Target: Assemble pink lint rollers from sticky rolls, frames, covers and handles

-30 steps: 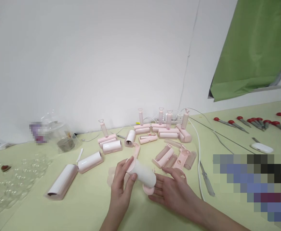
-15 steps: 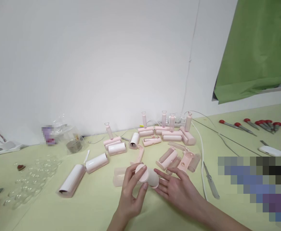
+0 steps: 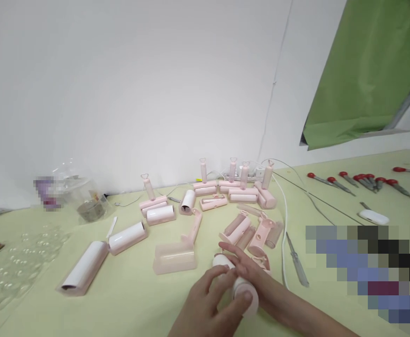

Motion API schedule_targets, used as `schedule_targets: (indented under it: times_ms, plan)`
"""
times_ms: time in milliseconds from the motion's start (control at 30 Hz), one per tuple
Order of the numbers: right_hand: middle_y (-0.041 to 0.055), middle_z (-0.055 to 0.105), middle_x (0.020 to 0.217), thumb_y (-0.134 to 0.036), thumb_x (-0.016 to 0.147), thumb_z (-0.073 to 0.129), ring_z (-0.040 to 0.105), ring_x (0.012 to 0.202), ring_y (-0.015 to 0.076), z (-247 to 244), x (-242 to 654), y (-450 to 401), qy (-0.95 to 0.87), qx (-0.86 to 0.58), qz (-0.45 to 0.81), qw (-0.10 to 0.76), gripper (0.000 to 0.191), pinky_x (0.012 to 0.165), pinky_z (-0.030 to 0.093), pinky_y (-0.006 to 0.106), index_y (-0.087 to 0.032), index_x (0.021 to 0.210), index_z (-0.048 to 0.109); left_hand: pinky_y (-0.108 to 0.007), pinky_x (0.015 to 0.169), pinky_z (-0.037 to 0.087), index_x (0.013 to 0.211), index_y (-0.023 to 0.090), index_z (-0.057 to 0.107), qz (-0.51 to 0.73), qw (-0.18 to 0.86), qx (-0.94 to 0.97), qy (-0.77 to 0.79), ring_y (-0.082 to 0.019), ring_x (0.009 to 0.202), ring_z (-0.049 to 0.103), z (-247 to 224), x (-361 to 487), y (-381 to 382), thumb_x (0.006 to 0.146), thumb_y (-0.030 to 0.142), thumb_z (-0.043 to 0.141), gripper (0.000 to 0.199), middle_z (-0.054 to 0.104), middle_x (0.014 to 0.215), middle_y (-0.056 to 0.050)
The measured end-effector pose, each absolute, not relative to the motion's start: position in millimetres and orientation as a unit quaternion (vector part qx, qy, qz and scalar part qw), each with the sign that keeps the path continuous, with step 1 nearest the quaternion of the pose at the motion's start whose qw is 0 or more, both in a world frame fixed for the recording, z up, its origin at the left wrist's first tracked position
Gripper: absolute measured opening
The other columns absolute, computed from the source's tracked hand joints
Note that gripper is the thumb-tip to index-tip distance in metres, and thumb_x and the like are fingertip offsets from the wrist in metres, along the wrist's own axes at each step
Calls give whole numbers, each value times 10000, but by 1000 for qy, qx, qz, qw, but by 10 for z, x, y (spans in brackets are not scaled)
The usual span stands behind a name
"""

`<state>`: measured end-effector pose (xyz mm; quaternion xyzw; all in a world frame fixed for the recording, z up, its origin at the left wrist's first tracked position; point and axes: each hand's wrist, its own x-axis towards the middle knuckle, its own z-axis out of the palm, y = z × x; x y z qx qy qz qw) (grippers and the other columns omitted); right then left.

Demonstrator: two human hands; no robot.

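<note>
In the head view, my left hand (image 3: 213, 299) grips a white lint roller roll (image 3: 223, 262), with the thumb pressed on its pale pink end cap (image 3: 249, 302). My right hand (image 3: 249, 271) lies across the roll from the right, fingers stretched out. Much of the roll is hidden between the hands. Just beyond it are a translucent pink cover (image 3: 175, 258) and a bent pink handle (image 3: 193, 228). Several pink lint roller parts (image 3: 261, 236) lie behind my right hand.
White lint roller refills (image 3: 85, 267) lie to the left. Pink lint rollers (image 3: 243, 194) line the wall side. A box cutter (image 3: 296, 260) and white cable (image 3: 285, 234) are on the right, with red-ended tools (image 3: 361, 180) farther off. Bubble wrap (image 3: 18, 262) covers the left side.
Both hands have moved right and nearer to me with the roll. Its pink end has swung toward me, and my right hand now lies over it. The view has shifted.
</note>
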<state>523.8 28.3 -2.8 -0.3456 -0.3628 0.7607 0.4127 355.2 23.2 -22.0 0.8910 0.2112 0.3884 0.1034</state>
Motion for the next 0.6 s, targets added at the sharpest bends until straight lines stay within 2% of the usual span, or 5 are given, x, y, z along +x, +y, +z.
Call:
schedule_targets:
  times_ms: [100,200,367,467,600]
  plan:
    - [66,460,1169,-442,534,762,491,988,217,-68,5260,313,-431,-314,746,399,943,784,379,291,-269,1311,257,-443,862,449,1294,247,330,435,78,880,175,-255,1048,538,-278,3582,268,748,52,524,611,598,1096,-164]
    - [73,437,1186,-416,496,780,501,962,223,-114,5263,345,-474,-312,734,372,1053,762,385,301,-286,1340,165,-427,855,456,1314,248,215,469,69,864,172,-239,1068,516,-269,3576,319,722,30,553,716,566,1134,-151]
    - [67,503,1052,-499,486,731,511,907,250,-99,5261,345,-493,-364,678,407,1016,746,394,336,-263,1325,208,-398,846,455,1292,202,166,457,80,866,186,-250,1128,452,-218,3509,307,733,215,581,696,463,1219,-172]
    - [81,506,1055,-564,531,669,495,958,284,-152,5262,361,-497,-379,647,437,874,762,407,350,-267,1271,313,-401,861,435,1264,200,206,431,48,864,255,-251,1140,439,-180,3415,307,763,209,528,595,439,1237,-174]
    - [97,505,1003,-626,420,689,520,906,287,-430,5238,451,-523,-353,630,452,1020,758,415,355,-226,1273,299,-392,845,416,1071,210,426,370,36,820,434,-234,1038,496,24,3307,524,820,195,424,252,539,1091,-115]
